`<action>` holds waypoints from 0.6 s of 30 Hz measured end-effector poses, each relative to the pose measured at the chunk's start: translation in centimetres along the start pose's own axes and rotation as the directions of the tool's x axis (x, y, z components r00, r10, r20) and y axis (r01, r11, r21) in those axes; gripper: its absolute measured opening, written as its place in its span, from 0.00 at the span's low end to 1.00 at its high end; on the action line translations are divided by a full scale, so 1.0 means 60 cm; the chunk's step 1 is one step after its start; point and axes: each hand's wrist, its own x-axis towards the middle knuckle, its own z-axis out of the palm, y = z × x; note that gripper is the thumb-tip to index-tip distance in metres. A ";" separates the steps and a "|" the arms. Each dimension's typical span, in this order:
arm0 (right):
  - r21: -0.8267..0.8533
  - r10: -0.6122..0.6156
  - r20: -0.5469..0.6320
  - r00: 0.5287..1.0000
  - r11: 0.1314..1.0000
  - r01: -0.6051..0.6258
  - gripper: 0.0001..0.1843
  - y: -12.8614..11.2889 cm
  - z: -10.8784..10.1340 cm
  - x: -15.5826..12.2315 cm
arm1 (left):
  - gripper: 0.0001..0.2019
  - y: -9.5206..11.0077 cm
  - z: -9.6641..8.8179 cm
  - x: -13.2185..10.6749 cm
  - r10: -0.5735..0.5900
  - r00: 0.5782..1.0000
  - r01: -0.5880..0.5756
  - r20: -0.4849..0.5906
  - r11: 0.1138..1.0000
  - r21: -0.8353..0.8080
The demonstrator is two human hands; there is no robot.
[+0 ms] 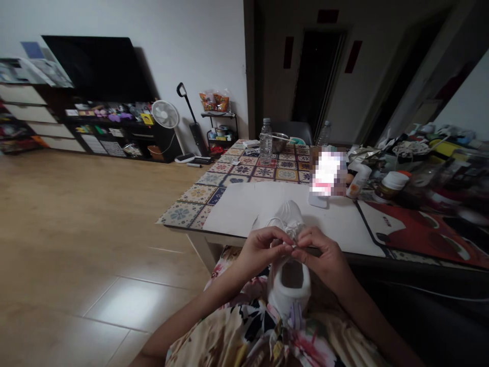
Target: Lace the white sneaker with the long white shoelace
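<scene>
A white sneaker (289,278) rests toe-forward, heel on my lap and toe against the table edge. My left hand (263,247) and my right hand (319,252) meet over its tongue, both with fingers pinched closed on the white shoelace (291,229). The lace ends are too small to follow. My lap is covered by floral cloth (252,326).
A table with a patterned tile cloth (214,191) and a white sheet (244,206) stands in front. Two water bottles (266,140), a metal bowl, jars and clutter (412,163) crowd its far and right side. Wooden floor (76,229) lies left, with a TV unit and fan (165,114) beyond.
</scene>
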 end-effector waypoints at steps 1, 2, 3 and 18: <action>0.045 0.033 0.013 0.999 0.998 -0.034 0.12 0.002 0.000 0.000 | 0.17 -0.001 0.000 0.000 -0.002 1.000 0.002 -0.002 1.000 0.001; 0.080 0.057 0.027 0.998 0.995 -0.059 0.13 0.003 0.000 0.000 | 0.16 -0.002 0.000 0.000 0.002 1.000 -0.002 -0.001 1.000 0.002; 0.105 0.072 0.037 0.997 0.992 -0.075 0.13 0.004 -0.001 -0.001 | 0.16 -0.002 0.000 0.000 0.012 1.000 -0.012 -0.001 1.000 0.001; -0.058 -0.059 0.093 0.994 0.996 0.064 0.04 -0.008 -0.003 -0.002 | 0.18 0.009 0.009 0.000 -0.170 0.985 0.163 -0.017 0.963 -0.217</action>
